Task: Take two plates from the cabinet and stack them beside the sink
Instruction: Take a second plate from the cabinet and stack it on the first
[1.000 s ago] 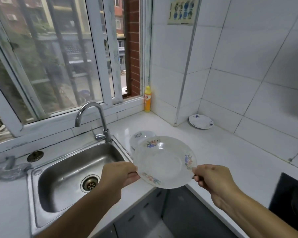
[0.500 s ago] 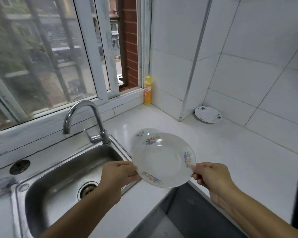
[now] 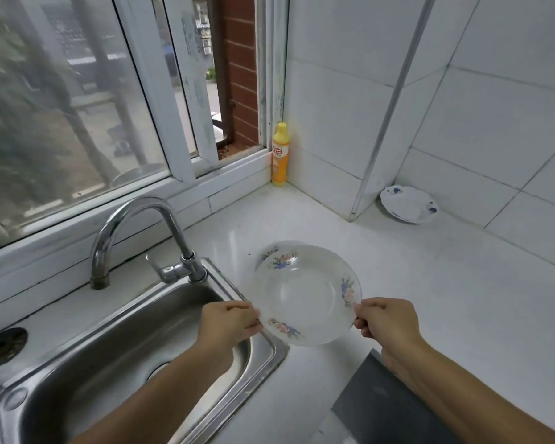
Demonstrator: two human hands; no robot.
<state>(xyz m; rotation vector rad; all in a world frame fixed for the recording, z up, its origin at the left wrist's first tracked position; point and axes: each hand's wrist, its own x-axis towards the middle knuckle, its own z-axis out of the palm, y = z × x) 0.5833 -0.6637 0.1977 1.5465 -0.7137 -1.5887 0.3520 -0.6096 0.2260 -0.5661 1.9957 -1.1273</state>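
Glass-like floral plate [image 3: 305, 296] pinched at opposite rims by left hand [image 3: 228, 325] and right hand [image 3: 388, 322], just above first plate [image 3: 269, 251] on worktop [image 3: 430, 299] beside sink [image 3: 263, 341]; off-centre drop risks chipping or sliding.

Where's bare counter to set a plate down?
Free: the counter between the held plate, the small plate in the corner and the wall; also behind, toward the yellow bottle. Tight: the strip between sink and held plate, where another plate peeks out.
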